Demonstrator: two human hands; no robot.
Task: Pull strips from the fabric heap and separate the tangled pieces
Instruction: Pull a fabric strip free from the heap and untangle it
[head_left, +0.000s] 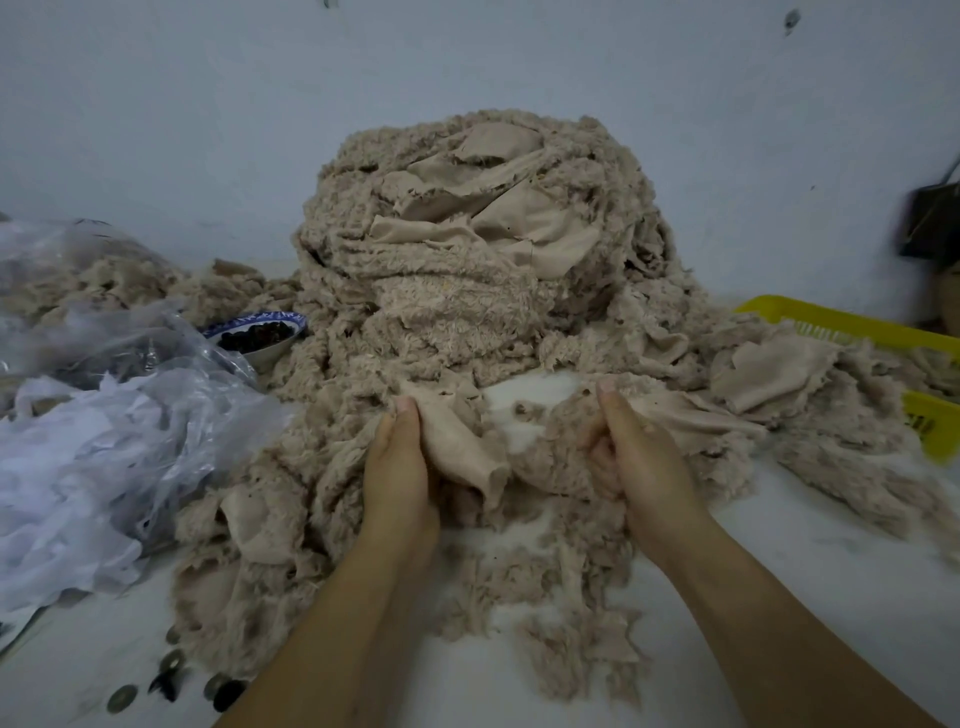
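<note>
Here, heap, white table, bluish wall.

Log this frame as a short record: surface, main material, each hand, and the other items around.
surface: white table against a pale wall
main material: tall fabric heap of fuzzy beige strips, spilling toward the person
left: left hand grips a smooth beige fabric piece at the heap's foot
right: right hand grips a fabric strip running off to the right
left side: clear plastic bag; blue-and-white bowl of small dark items
right side: yellow basket, partly under fabric
near edge: round metal discs
</note>
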